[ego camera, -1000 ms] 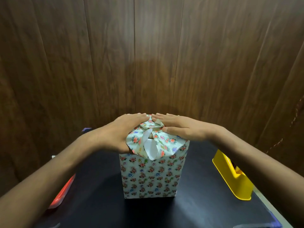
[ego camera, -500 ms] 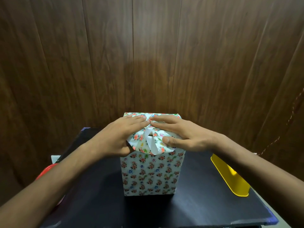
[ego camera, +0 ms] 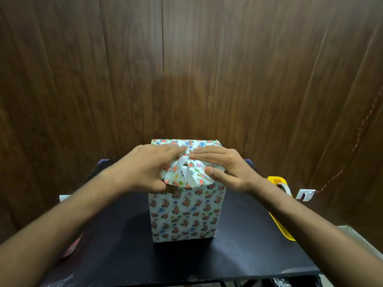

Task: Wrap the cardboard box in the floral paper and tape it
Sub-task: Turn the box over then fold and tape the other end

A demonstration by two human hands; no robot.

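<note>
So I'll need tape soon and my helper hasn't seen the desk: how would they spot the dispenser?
Start at the black table and go to its right edge, past the floral-wrapped box. The tape dispenser lies there, the only bright yellow thing.

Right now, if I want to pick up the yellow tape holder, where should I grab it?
Probably by its long yellow body. The tape holder lies at the table's right edge, stretching away from you, with the tape roll at its far end. Come from above and pinch across its narrow width near the middle. The right hand is nearest, but it is pressing the floral paper.
</note>
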